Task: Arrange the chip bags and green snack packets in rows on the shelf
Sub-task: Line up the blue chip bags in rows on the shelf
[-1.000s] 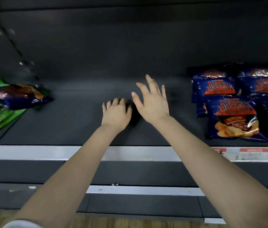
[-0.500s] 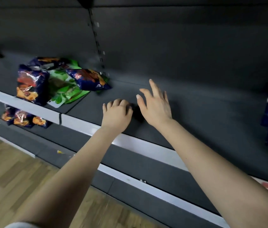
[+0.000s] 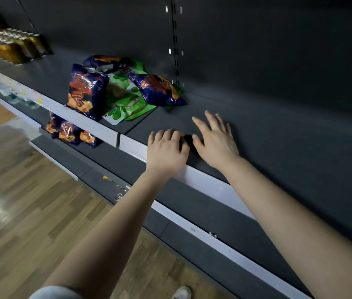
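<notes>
Currently nothing is held. The left hand (image 3: 166, 152) sits at the front edge of the shelf (image 3: 278, 137), fingers loosely bent with nothing in them. The right hand (image 3: 216, 143) is just beside it and a bit further in, fingers spread over bare shelf; can't tell if the palm touches. The dark patch between the hands reads as shadow, not an object.

Stock is well to the left along the same shelf: chip bags (image 3: 86, 91) and green snack packets (image 3: 125, 102) in one heap, no rows. One blue bag stands at the front edge against the price rail (image 3: 52, 106). Another lies tilted on top of the greens, and a third sits at the back. There are more blue bags (image 3: 69, 131) on the lower shelf (image 3: 110, 156), near its front edge. The cans (image 3: 9, 44) further left are out of scope.

Judgement: this heap isn't sorted yet, and the next move is a reach left.

Risks:
- The front bag is at the lip, so a nudge while pulling the greens could tip it over the rail onto the floor (image 3: 30, 201).
- The greens are pinned under a blue bag, so dragging one out likely slides the glossy stack with it.
- The bags are puffy, so a hard squeeze could crush chips or pop a seal.
- The heap is off to the side, so a stretched reach makes a sloppy grab more likely.
</notes>
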Motion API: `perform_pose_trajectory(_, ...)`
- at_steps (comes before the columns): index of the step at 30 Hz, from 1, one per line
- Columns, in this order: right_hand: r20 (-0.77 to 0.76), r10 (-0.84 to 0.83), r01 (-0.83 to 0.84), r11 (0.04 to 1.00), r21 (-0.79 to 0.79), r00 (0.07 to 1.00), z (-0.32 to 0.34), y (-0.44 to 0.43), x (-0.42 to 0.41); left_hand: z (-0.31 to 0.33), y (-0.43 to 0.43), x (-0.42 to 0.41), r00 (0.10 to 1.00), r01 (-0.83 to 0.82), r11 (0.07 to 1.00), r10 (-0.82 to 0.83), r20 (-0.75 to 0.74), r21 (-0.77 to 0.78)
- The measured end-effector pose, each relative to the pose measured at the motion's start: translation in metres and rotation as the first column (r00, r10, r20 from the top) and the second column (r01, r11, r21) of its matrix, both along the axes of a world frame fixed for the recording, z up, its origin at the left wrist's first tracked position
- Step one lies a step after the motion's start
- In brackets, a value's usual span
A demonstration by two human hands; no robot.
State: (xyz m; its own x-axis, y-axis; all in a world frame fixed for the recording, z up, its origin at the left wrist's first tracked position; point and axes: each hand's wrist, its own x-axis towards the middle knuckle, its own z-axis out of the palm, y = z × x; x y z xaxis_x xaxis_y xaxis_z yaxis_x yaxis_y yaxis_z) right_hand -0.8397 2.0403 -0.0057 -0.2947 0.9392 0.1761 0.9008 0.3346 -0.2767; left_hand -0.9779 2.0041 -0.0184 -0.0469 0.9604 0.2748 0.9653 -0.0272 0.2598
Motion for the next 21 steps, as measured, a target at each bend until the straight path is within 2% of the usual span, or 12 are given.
perform_pose_trajectory(2, 0.024, -0.003, 0.004, 0.999, -0.039, 1.0, -0.001, 0.0, 0.0, -0.001, 0.001, -0.001, 1.0, 0.016, 1.0, -0.016, -0.019, 0.002)
perform_pose_trajectory(7, 0.028, -0.015, 0.016, 0.999, -0.038, 0.999, 0.012, 0.011, -0.008, 0.008, 0.018, -0.013, 0.994, 0.101, 0.989, -0.104, -0.024, -0.112)
perform_pose_trajectory(12, -0.011, -0.051, 0.051, 0.999, -0.011, 0.999, 0.023, 0.03, -0.028, 0.023, 0.044, -0.048, 0.995, 0.095, 0.992, -0.094, 0.014, -0.081)
perform_pose_trajectory(17, 0.008, -0.063, 0.063, 0.998, 0.028, 0.998, 0.017, 0.037, -0.056, 0.026, 0.059, -0.072, 0.993, 0.115, 0.99, -0.118, -0.024, -0.083)
perform_pose_trajectory(21, -0.012, -0.047, 0.047, 0.999, 0.023, 0.999, 0.014, 0.041, -0.062, 0.021, 0.074, -0.07, 0.993, 0.12, 0.99, -0.118, 0.032, -0.077)
